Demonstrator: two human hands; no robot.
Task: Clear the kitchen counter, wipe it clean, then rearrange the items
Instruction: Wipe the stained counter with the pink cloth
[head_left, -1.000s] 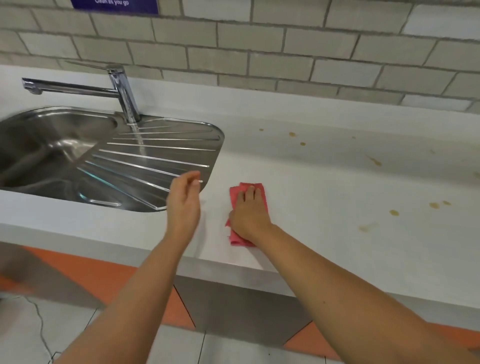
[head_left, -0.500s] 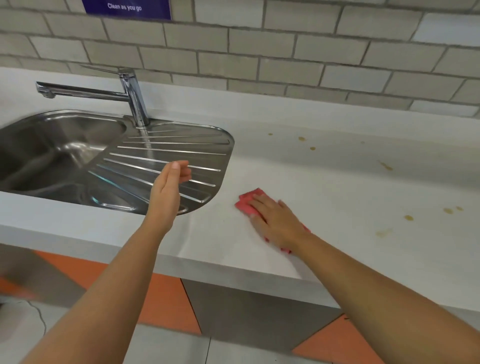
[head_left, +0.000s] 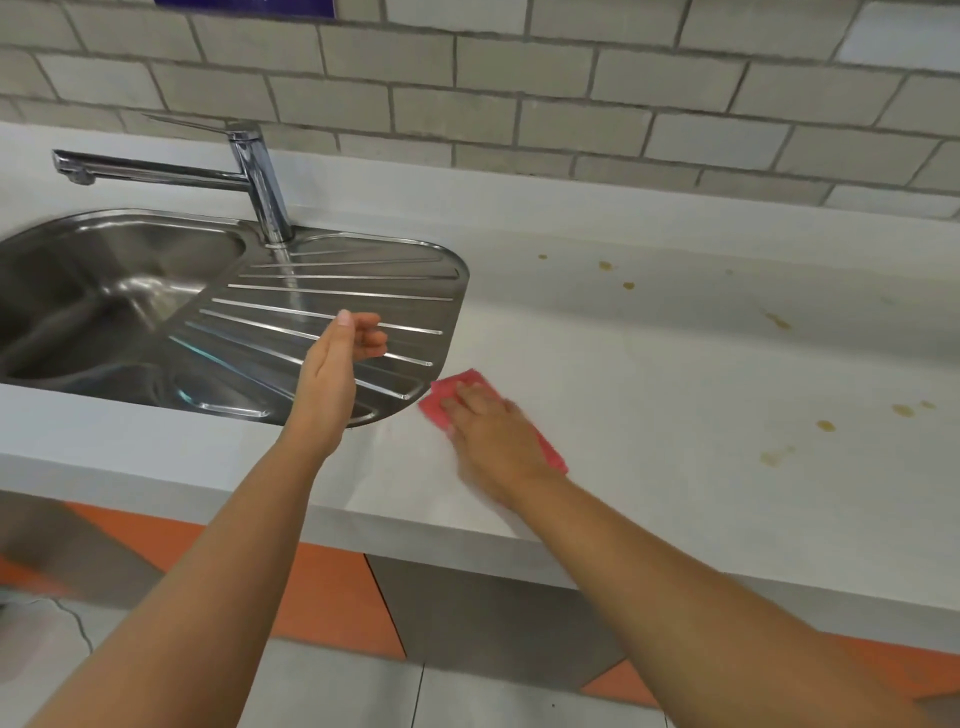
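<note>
Head view: you look forward and down, close over the counter (head_left: 675, 364).
Framing: sink (head_left: 363, 275) beyond your left hand (head_left: 332, 374), wall (head_left: 519, 78) farther back.

Glossy steel sink (head_left: 130, 291), matt counter (head_left: 649, 395)

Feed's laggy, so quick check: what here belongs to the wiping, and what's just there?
In the job: red cloth, right hand pressing it, counter, brown stains.
Just there: sink, tap, blue sign, left hand holding nothing.
</note>
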